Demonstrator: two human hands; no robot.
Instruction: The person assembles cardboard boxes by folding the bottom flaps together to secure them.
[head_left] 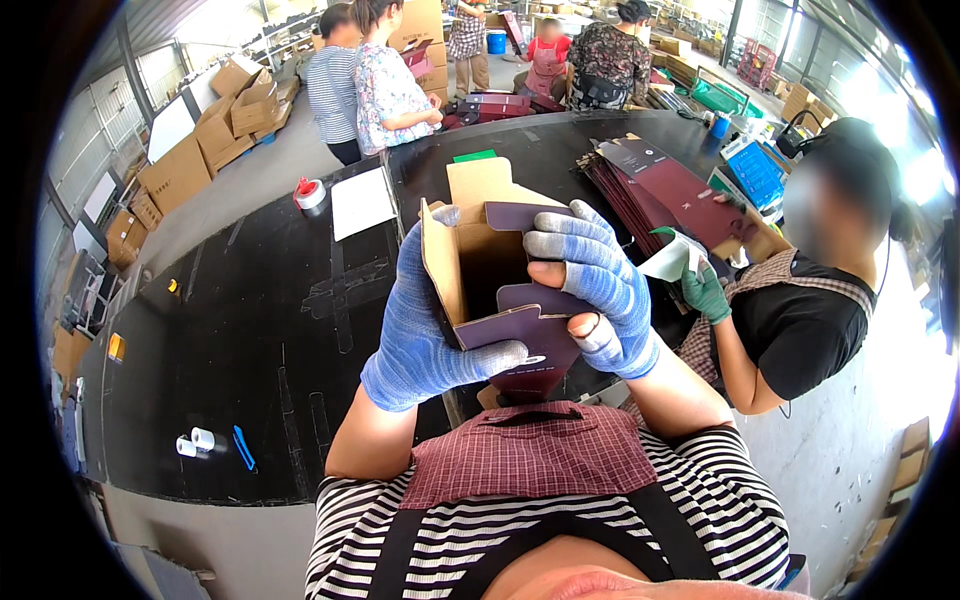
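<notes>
Left hand [415,310], thumb across the near side, and right hand [605,285], fingers pointing left, clamp opposite sides of the box [482,262], positioned between the hands, mouth up, near the desk [215,350]

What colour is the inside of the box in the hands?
The box is tan inside, best seen in the head view.

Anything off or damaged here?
Yes: on the right hand, at the open box, two fingers show bare tips through the blue glove, whereas the left thumb is covered; worn or cut, I can't tell. Uneven tape strips also cross the black table.
</notes>
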